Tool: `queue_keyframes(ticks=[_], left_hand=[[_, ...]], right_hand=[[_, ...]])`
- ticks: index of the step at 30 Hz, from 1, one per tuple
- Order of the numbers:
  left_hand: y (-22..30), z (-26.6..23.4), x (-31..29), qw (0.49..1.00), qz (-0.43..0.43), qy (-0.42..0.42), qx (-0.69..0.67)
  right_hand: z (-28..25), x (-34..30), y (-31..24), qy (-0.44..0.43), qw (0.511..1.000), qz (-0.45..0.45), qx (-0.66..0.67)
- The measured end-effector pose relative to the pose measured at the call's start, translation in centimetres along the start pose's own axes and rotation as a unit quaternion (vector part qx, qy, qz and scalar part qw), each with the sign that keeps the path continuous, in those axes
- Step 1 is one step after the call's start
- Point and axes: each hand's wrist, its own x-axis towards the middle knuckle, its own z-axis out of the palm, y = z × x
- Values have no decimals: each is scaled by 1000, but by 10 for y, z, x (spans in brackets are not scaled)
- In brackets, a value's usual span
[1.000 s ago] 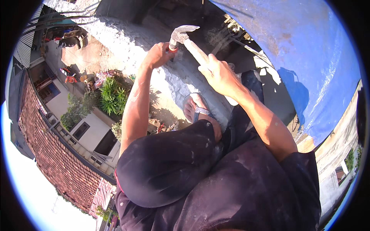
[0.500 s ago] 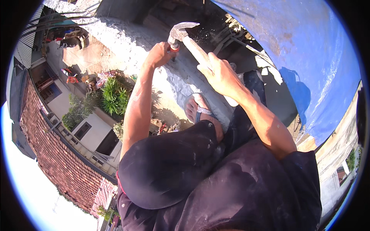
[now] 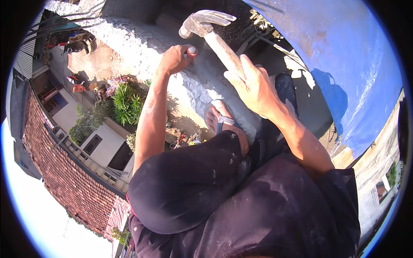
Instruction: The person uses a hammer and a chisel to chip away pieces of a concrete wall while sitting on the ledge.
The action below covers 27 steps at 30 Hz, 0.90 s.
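Observation:
My right hand (image 3: 258,92) grips the wooden handle of a claw hammer (image 3: 224,52), its worn metal head raised up and left of the fist. My left hand (image 3: 174,59) is closed round a chisel (image 3: 192,52), whose round metal end and red collar show above the fingers. The hammer's striking face hangs apart from the chisel, above it. Under both hands runs a rough, whitish wall top (image 3: 189,88), chipped and dusty. The chisel's lower part is hidden. My sandalled foot (image 3: 221,114) rests on the wall near the hands.
A blue sheet (image 3: 335,56) spreads at the right, and a dark, deep space with timber pieces lies beyond the wall. Far below on the left are a yard, green plants (image 3: 127,103) and a tiled roof (image 3: 64,167). Dark rods (image 3: 64,19) stick out at upper left.
The hammer has lifted off the chisel, with its head swung up and away. My right hand has shifted slightly; my left hand still holds the chisel at nearly the same place.

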Motion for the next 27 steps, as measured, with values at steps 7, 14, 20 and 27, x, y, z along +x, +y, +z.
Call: queue_keyframes(ticks=[7, 14, 20, 27], left_hand=[[16, -6, 4, 1000, -2, 12, 10], [9, -3, 5, 998, -14, -15, 51], [2, -3, 14, 999, -12, 49, 2], [-5, -34, 16, 989, 10, 111, -94]], right_hand=[[41, -13, 31, 123, 992, -14, -23], [-5, -6, -3, 71, 996, 9, 50], [-2, 4, -19, 160, 967, -17, 196], [12, -7, 4, 115, 961, 95, 231]])
